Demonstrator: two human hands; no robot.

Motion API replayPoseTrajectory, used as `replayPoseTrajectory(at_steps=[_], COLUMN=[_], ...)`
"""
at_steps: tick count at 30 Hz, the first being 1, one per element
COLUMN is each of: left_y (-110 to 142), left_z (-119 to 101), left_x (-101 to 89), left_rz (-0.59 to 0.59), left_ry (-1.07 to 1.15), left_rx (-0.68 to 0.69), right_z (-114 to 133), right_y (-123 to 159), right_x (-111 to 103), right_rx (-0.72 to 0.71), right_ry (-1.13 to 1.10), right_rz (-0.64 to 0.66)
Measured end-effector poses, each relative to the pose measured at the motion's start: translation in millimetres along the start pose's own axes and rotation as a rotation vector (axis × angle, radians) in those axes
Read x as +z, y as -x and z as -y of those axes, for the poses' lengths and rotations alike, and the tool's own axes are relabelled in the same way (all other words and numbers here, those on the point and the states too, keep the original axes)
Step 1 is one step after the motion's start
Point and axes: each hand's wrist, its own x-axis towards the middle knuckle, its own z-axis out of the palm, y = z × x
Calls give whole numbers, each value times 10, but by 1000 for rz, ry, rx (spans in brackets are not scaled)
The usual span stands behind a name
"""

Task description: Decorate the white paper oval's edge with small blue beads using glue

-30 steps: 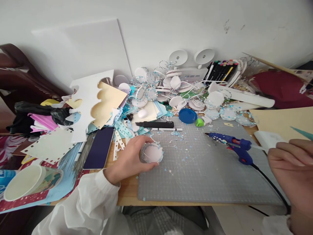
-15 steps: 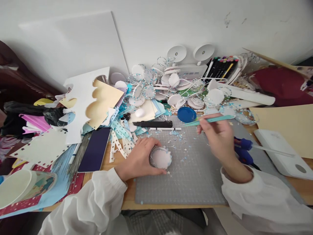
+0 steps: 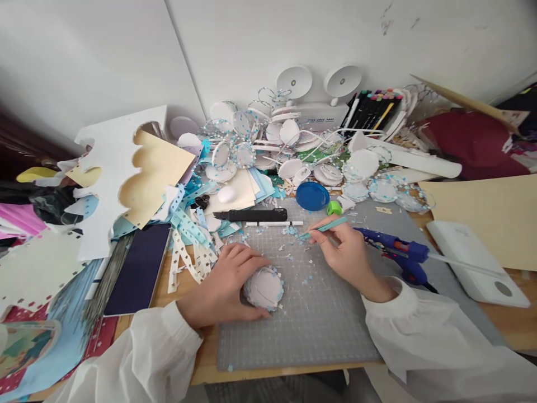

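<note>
My left hand [image 3: 229, 285] curls round a white foam disc [image 3: 265, 289] with small blue and white bits along its rim, held on the grey cutting mat [image 3: 319, 330]. In my right hand [image 3: 342, 252] is a pair of turquoise tweezers [image 3: 325, 227], gripped between thumb and fingers. Their tips point left, over the mat near a small heap of blue and white paper stars [image 3: 290, 230]. A blue lid [image 3: 312, 196] and a green roll [image 3: 334, 207] lie just beyond the tweezers. Right of that hand rests a blue glue gun [image 3: 392, 246] with a clear stick in it.
A black craft knife [image 3: 255, 215] and a thin white pen [image 3: 274, 224] lie across the mat's far part. Behind them pile up decorated white discs [image 3: 289, 134]. To the left are punched paper strips [image 3: 184, 246] and a dark phone [image 3: 138, 268]; a white device [image 3: 478, 263] lies right.
My right hand has moved left and down with the tweezers, bringing their tips to the paper stars and uncovering the green roll and glue gun. The view has shifted slightly.
</note>
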Motion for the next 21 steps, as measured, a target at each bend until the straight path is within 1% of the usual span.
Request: replayPoseTrajectory(at_steps=[6, 9, 13, 17, 21], left_y=[-8, -12, -14, -13, -22], left_z=[-13, -30, -39, -36, -40], left_x=[14, 17, 32, 55, 66], left_rz=[-30, -38, -30, -16, 17], left_ry=[12, 10, 24, 46, 41], left_rx=[17, 24, 33, 70, 107], right_z=[-6, -10, -26, -12, 25], right_y=[14, 18, 24, 13, -5], right_x=[-3, 9, 32, 44, 47], right_rx=[-127, -144, -74, 3, 64], right_ry=[158, 187, 131, 51, -95], right_rz=[46, 58, 44, -25, -73])
